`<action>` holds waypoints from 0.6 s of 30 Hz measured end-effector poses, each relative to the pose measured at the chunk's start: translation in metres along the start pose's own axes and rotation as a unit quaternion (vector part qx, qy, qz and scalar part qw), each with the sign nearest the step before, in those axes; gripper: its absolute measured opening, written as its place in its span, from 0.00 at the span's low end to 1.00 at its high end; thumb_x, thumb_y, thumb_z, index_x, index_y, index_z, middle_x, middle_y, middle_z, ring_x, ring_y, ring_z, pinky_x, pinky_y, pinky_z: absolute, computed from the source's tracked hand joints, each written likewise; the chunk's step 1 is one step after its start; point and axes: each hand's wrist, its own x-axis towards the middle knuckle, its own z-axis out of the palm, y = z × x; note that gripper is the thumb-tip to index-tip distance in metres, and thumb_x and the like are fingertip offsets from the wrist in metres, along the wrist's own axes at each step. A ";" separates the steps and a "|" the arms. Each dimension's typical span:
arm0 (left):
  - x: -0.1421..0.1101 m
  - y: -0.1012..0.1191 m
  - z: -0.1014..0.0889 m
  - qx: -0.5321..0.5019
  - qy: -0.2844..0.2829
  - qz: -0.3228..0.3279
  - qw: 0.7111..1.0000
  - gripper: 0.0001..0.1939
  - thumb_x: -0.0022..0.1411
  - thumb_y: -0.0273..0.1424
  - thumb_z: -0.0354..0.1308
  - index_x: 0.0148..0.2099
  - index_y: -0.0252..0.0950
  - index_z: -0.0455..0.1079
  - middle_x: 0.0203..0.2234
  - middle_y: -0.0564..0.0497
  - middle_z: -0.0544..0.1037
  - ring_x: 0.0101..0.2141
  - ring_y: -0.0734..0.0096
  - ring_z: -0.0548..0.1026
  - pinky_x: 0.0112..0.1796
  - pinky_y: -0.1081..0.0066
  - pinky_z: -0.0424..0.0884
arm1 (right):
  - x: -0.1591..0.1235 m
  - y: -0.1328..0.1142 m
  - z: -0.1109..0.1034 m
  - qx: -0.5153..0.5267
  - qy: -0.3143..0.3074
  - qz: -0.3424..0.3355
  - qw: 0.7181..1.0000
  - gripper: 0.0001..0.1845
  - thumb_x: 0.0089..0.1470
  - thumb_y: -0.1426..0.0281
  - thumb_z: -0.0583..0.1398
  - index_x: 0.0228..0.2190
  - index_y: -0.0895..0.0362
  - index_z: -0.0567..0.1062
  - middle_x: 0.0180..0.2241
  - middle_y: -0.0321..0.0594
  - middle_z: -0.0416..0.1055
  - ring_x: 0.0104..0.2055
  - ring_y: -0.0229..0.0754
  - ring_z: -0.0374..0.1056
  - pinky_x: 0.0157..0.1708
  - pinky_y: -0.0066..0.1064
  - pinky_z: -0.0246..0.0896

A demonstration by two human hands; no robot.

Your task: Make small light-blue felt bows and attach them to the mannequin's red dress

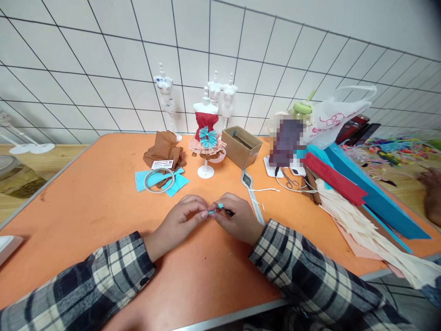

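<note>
Both my hands meet over the orange table, in the head view's middle. My left hand (184,218) pinches a small piece of blue crepe paper (211,212) between thumb and fingertips. Curled closed opposite it, my right hand (237,218) holds a thin dark tool (228,211), its kind partly hidden by the fingers. Another bit of the blue paper shows at the right fingertips. Beyond the hands stands a small white dress form (206,108) in a red bodice, with a blue paper bow (208,137) at the waist and a ruffled pink skirt (200,146).
Brown crepe paper (161,149), blue strips and a tape roll (146,181) lie back left. A cardboard box (242,148), scissors (291,182) and a zipper-like grey strip (253,197) lie right. Paper sheets (382,197) cover the right side. Another person's hand (431,195) shows far right.
</note>
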 end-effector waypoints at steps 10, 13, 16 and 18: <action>-0.001 -0.001 0.001 0.078 0.048 0.031 0.995 0.12 0.64 0.37 0.55 0.33 0.38 0.75 0.32 0.48 0.76 0.37 0.65 0.72 0.42 0.65 0.67 | 0.000 0.000 0.009 0.129 -0.003 0.158 0.979 0.09 0.51 0.65 0.62 0.29 0.58 0.75 0.26 0.34 0.71 0.27 0.34 0.62 0.27 0.25 0.56; -0.001 0.000 0.002 0.080 0.048 0.049 0.994 0.09 0.63 0.35 0.56 0.34 0.38 0.75 0.32 0.48 0.76 0.37 0.65 0.72 0.43 0.65 0.67 | 0.001 0.000 0.007 0.121 -0.003 0.160 0.980 0.07 0.51 0.66 0.61 0.29 0.58 0.74 0.24 0.32 0.69 0.25 0.33 0.59 0.25 0.25 0.53; -0.001 0.001 0.001 0.054 0.056 0.035 0.996 0.09 0.63 0.35 0.56 0.34 0.38 0.75 0.32 0.48 0.76 0.37 0.65 0.73 0.42 0.66 0.67 | 0.000 -0.003 0.002 0.106 0.007 0.152 0.983 0.09 0.53 0.63 0.60 0.31 0.57 0.72 0.23 0.31 0.65 0.24 0.33 0.58 0.25 0.25 0.52; -0.002 -0.001 0.000 0.030 0.082 -0.004 0.996 0.10 0.63 0.37 0.56 0.34 0.37 0.74 0.33 0.48 0.76 0.37 0.66 0.73 0.42 0.67 0.68 | -0.001 -0.004 0.001 0.084 0.013 0.139 0.987 0.11 0.59 0.61 0.55 0.32 0.56 0.69 0.23 0.31 0.63 0.24 0.34 0.58 0.26 0.26 0.52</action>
